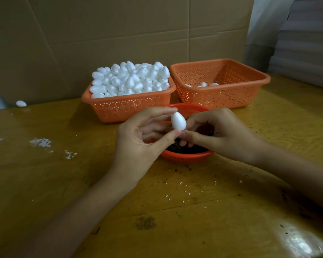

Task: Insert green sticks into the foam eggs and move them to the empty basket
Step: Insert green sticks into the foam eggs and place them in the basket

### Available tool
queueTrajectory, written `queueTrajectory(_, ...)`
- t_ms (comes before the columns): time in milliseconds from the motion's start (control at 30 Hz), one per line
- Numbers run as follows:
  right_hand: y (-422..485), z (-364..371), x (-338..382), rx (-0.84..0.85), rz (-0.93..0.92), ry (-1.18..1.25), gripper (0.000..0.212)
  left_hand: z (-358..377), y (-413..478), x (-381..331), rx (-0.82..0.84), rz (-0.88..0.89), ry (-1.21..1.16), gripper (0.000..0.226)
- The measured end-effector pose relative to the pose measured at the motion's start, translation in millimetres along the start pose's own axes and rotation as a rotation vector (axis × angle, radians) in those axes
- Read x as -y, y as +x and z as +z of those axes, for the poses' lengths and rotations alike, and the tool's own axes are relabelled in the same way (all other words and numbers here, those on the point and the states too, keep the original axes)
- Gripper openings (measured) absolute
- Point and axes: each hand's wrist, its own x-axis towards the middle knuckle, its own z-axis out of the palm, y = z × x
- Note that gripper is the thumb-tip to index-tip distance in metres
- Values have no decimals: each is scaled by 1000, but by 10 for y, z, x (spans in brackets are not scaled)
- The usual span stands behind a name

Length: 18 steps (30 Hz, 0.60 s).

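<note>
Left hand (138, 138) pinches white foam egg (178, 121) between thumb and forefinger, pointed end up, just above round red plastic bowl (186, 156) of dark green sticks (177, 147). Right hand (218, 133) curls at egg's base; can't tell if holding anything. Behind bowl: egg-heaped orange basket (131, 107), near-empty orange basket (222, 97).

Brown cardboard sheets (119, 25) are standing as a wall behind a yellowish wooden worktop (45, 183). A bright glare (298, 243) is shining off its near right corner. White crumbs (185, 191) and dark specks are lying scattered across it. A pale stack (306, 43) is rising at far right.
</note>
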Motion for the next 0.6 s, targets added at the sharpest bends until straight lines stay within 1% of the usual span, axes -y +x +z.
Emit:
queueTrajectory(167,11,-12,-39,-5,16,64,10,5,-1,-6,10,-1,4,37)
queueTrajectory(333,30,-19,-70,-30,23,138,16,-3,1,3,12,6,-34,34)
queueTrajectory(500,31,-32,-88,-51,22,141,20,-2,-3,-1,27,29,-54,28)
queueTrajectory(600,29,-27,-88,-48,24,133,14,3,1,-10,25,51,-46,32)
